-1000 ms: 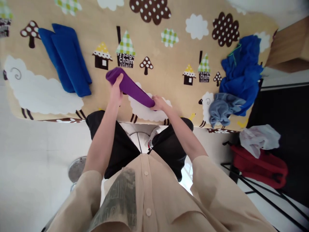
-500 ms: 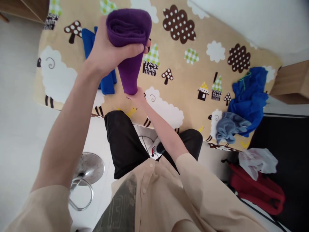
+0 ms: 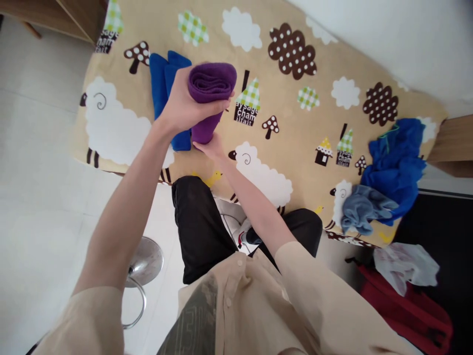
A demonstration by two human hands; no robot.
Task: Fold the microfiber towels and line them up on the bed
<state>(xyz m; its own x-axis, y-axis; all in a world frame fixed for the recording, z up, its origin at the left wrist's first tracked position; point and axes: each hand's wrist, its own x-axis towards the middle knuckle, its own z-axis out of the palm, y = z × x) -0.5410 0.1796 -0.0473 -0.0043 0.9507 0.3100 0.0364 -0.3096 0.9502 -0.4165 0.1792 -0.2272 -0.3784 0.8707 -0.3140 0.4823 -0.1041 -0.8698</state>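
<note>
So the purple cloth roll (image 3: 212,81) is held up over the sheep-print sheet (image 3: 291,153), its coiled end facing the camera; call that the clock's centre, 12 at the top of the view. Left hand (image 3: 188,103) comes in from about 8 and is clamped round the upper end, thumb across the front, a bit of fingertip peeking out at 3, the rest of the fingers hidden behind the cloth. Right hand (image 3: 210,147) is closed on the lower end at 6, thumb side showing, but its fingers are mostly out of sight, so no clue how tight. Thumb and palm also cover the roll's middle. Just behind at 9 is some folded blue cloth (image 3: 158,84), partly blocked by the left hand, so I can't tell if it's one piece or two. Well away between 3 and 4 there's a crumpled blue cloth (image 3: 395,153), with a grey-blue cloth (image 3: 365,209) bunched against it at 4. Further out at 4 a whitish plastic bag (image 3: 404,266) sits on something red (image 3: 414,313); can't make out what's in the bag, and the red thing is partly covered. Down at 7 a metal stool (image 3: 151,261) is half hidden by the left arm. Wooden furniture (image 3: 70,19) at 10 and a wooden piece (image 3: 454,145) at 3 both get cut off by the frame.
</note>
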